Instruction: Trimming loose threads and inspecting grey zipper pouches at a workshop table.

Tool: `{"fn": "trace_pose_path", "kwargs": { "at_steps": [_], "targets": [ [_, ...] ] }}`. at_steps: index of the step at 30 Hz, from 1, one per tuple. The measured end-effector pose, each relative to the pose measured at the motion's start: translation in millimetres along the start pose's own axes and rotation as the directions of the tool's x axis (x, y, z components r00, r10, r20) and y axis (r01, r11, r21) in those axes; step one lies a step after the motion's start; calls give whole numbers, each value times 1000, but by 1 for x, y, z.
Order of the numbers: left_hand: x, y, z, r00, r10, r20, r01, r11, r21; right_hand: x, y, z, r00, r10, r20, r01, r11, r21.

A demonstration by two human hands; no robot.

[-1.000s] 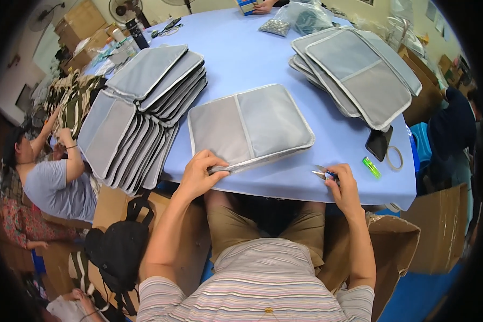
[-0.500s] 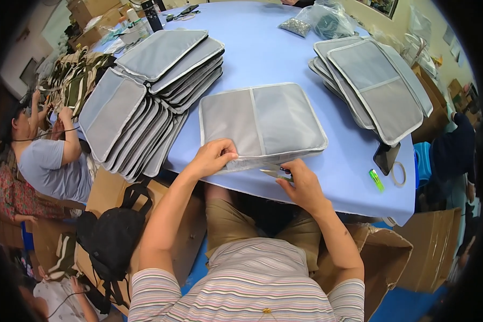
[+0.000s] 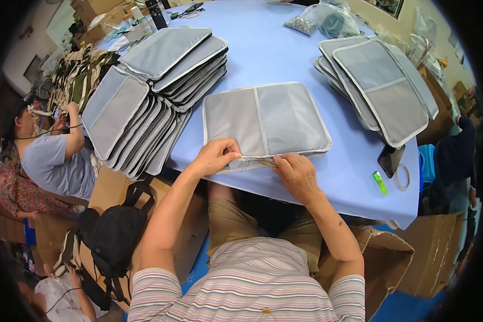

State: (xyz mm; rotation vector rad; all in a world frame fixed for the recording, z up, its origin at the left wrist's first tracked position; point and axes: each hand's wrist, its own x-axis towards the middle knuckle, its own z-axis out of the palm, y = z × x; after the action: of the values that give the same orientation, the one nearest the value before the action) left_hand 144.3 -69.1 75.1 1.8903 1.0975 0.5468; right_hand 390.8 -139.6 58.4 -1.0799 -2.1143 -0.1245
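A flat grey fabric pouch point(image 3: 292, 121) with pale binding and a seam across its middle lies before me at the table's near edge. My left hand point(image 3: 217, 155) is closed, thumb and fingers pinching the pouch's near edge left of its middle. My right hand point(image 3: 296, 174) is closed on the same edge, a little to the right, with the thumb and forefinger at the binding. Between the two hands the edge is slightly lifted, showing a strip of the underside. Whether a small tool is still inside my right palm is hidden.
Stacks of similar grey pouches stand on the blue-covered table point(image 3: 263, 48) at left point(image 3: 118, 115) and right point(image 3: 386, 91). Near the right edge lie a phone point(image 3: 390, 159), a green lighter-like item point(image 3: 380, 183) and a tape ring point(image 3: 403, 177). A black backpack point(image 3: 115, 233) rests on a carton; co-workers sit at left.
My right hand has moved up to the pouch's edge and now pinches it. The small metal snips seen in it before no longer show. My left hand keeps its pinch.
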Motion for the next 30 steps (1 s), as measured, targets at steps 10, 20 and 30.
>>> {"fn": "trace_pose_path", "kwargs": {
  "at_steps": [10, 20, 30],
  "targets": [
    [1, -3, 1, 1000, -20, 7, 20, 999, -31, 4, -1, 1, 1000, -28, -10, 27, 999, -39],
    [-1, 1, 1, 1000, -15, -13, 15, 1000, -7, 4, 2, 1, 998, -57, -12, 56, 997, -57],
    [-30, 24, 40, 688, 532, -493, -193, 789, 583, -7, 3, -6, 995, 61, -85, -52, 994, 99]
  ]
}}
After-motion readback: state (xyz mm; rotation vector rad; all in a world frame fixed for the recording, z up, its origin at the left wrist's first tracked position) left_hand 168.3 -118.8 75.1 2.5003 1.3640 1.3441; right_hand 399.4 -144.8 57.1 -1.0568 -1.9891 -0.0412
